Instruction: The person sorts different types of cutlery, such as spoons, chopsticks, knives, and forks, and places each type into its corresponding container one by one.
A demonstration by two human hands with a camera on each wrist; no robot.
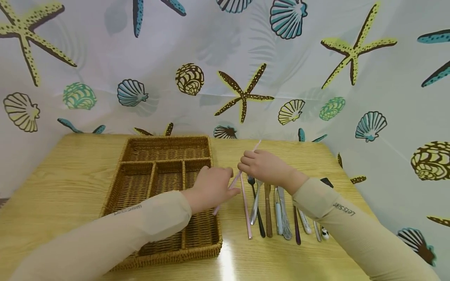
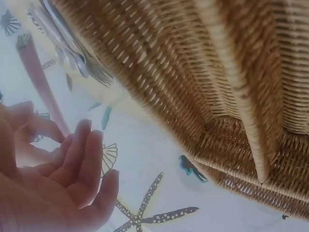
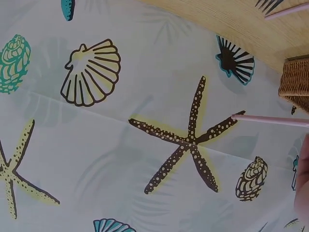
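My right hand (image 1: 263, 167) pinches a pink fork (image 1: 256, 145) above the table, its far end sticking out past the fingers. In the left wrist view the tines of this fork (image 2: 41, 82) point up and left. My left hand (image 1: 212, 188) is around the fork's lower part; a gap shows between its thumb and forefinger. In the left wrist view its fingers (image 2: 89, 164) are loosely bent near the fork, contact uncertain. On the table lies another pink utensil (image 1: 245, 210), beside a dark fork (image 1: 256, 199) and a brown knife (image 1: 268, 210).
At my left stands a wicker basket (image 1: 220, 246) with several compartments. More cutlery lies under my right arm, including a light-blue-handled piece (image 1: 279, 218), a purple handle (image 1: 297, 230) and a white handle (image 1: 305, 222). A patterned curtain (image 1: 197, 113) hangs behind the wooden table (image 1: 81, 171).
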